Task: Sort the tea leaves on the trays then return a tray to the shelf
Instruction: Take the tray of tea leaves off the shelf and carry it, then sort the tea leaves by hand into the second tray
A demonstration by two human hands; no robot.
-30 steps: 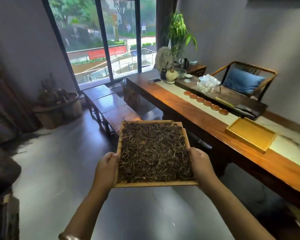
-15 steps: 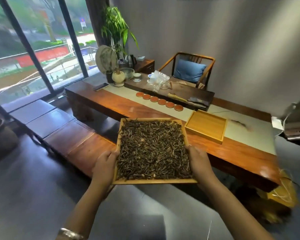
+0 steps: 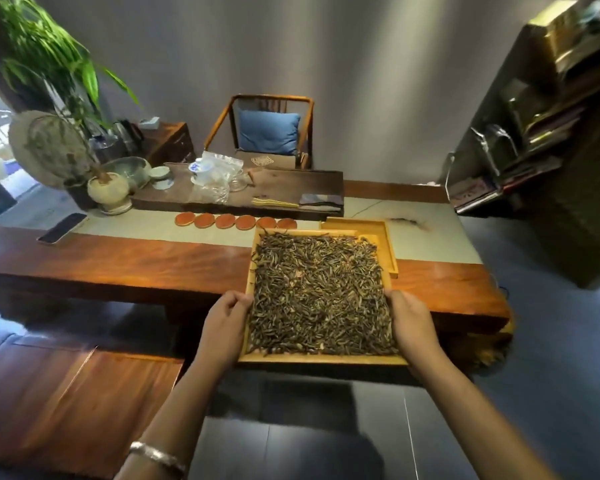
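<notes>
Centrally, one tray (image 3: 321, 359) of tea leaves (image 3: 317, 292), gripped at its side rims by left hand (image 3: 224, 325) and right hand (image 3: 411, 323), fingers curled, above the table's (image 3: 118, 261) near edge. Beyond it: second tray (image 3: 383, 233), partly hidden; six coasters (image 3: 235, 221); chair (image 3: 269, 131). Right: shelf (image 3: 548, 133).

A tea room is shown — a long wooden tabletop (image 3: 118, 258) is laid with a pale runner (image 3: 146, 226), a row of round orange coasters (image 3: 235, 221) and a dark tea board (image 3: 281, 188) bearing cups. A wooden armchair (image 3: 267, 133) with a blue cushion (image 3: 269, 132) is set behind it — a potted plant (image 3: 49, 64) and a cluttered shelf (image 3: 541, 133) are seen at the sides.
</notes>
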